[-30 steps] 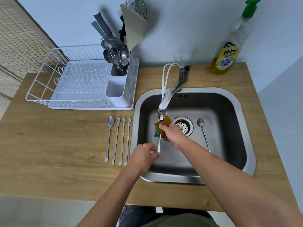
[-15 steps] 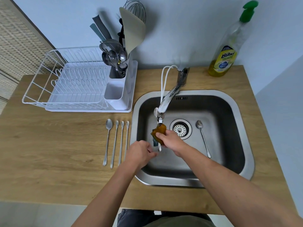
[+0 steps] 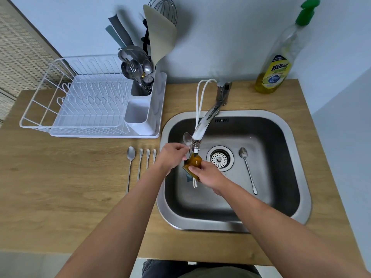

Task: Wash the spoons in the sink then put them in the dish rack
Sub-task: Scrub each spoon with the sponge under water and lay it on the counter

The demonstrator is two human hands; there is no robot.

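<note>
Over the steel sink (image 3: 297,163), my left hand (image 3: 171,157) grips a long spoon (image 3: 187,139) just below its bowl, which points up beside the tap spout. My right hand (image 3: 206,175) squeezes a yellow sponge (image 3: 194,162) around the spoon's handle; the handle's end sticks out below the sponge. Another spoon (image 3: 247,167) lies on the sink floor right of the drain. Several spoons (image 3: 130,157) lie side by side on the wooden counter left of the sink, partly hidden by my left arm. The white dish rack (image 3: 80,109) stands at the back left.
The rack's cutlery holder (image 3: 140,115) has an empty front cup and a back cup crammed with utensils (image 3: 138,69). The tap (image 3: 208,117) reaches over the sink with a white hose looped on it. A dish soap bottle (image 3: 279,63) stands at the back right.
My left hand moved from the spoon's handle end up to near its bowl. The spoon's bowl now shows above the sponge, and my right hand with the sponge slid down the handle.
</note>
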